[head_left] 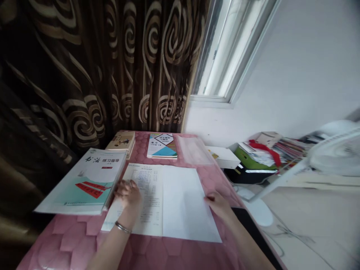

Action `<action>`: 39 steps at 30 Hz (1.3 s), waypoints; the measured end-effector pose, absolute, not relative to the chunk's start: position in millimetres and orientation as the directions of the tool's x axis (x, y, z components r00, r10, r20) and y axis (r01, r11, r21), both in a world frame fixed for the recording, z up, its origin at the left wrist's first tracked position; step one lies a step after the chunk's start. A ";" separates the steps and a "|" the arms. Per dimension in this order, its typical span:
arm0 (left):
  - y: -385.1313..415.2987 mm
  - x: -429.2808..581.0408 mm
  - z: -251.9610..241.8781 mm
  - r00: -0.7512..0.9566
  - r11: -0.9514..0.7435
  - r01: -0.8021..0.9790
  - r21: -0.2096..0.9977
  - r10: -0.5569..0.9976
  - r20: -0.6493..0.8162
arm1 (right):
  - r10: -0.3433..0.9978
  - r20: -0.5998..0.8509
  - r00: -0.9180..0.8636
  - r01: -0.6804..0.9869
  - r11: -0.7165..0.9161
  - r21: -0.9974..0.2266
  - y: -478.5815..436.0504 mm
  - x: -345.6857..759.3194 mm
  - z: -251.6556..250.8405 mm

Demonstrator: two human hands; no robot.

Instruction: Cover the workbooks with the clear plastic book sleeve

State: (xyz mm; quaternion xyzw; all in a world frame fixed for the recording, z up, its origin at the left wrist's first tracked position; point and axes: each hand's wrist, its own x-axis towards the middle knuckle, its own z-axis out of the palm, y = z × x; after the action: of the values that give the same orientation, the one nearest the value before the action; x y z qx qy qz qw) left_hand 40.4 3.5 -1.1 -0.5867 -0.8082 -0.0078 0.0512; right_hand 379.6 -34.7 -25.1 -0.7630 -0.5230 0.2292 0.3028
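An open book (150,202) lies in front of me, with a printed page on the left and a blank white page (185,204) on the right. My left hand (128,195), with a bangle at the wrist, rests on the printed page near its left edge, fingers loosely bent and apart. At the right edge of the blank page, my right hand (218,204) is closed, with thumb and fingers pinching the paper. Left of my left hand is a stack topped by a calligraphy workbook (92,176) with a white and green cover.
Behind the book on the pink padded tabletop (157,251) are a mathematics book (162,146), a small stack of tan books (120,144) and a translucent sheet (195,150). A black flat item (250,232) lies under my right forearm. A white fan (334,150) stands right.
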 end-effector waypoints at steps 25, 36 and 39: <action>-71.3 90.0 -58.1 0.480 -0.498 0.867 -0.030 0.815 0.325 | 0.992 0.119 -0.051 0.969 0.079 -0.235 -170.2 228.0 -75.2; -70.9 87.4 -60.2 0.481 -0.522 0.853 -0.006 0.783 0.395 | 0.994 0.089 -0.067 0.988 0.078 -0.132 -193.6 292.3 -81.7; -71.9 87.0 -59.7 0.477 -0.519 0.855 0.003 0.788 0.391 | 0.988 0.151 -0.009 0.995 0.024 -0.094 -196.2 310.1 -93.3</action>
State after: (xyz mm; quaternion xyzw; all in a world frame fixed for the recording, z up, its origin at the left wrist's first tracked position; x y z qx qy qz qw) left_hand 87.0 -71.9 -59.7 -0.8538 -0.4809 -0.1744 0.0964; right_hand 310.1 -196.2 -93.3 -0.6983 -0.7102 -0.0196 0.0874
